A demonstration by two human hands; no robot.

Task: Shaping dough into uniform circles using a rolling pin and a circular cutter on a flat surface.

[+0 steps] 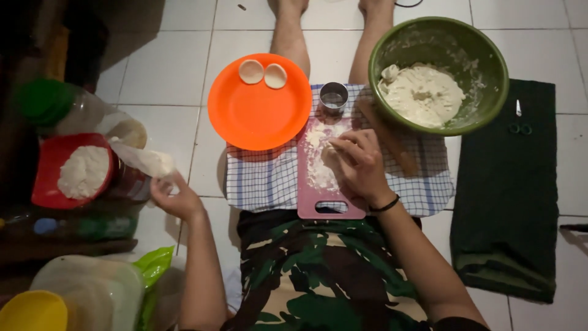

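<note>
My right hand (358, 165) rests fingers-down on a floured pink cutting board (318, 184), spreading white flour over it; whether anything is under the fingers is hidden. My left hand (173, 195) reaches out to the left and grips a clear plastic bag of flour (144, 159). A small metal ring cutter (334, 97) stands at the board's far end. An orange plate (257, 113) holds two round dough discs (263, 73). A green bowl (484, 49) holds a lump of dough (422, 95).
A checked cloth (263, 178) lies under the board, with a wooden rolling pin (392, 144) on it. A red bowl of flour (46, 168), jars and plastic lids crowd the left. A dark green cloth (508, 196) with scissors lies right. White floor tiles surround all.
</note>
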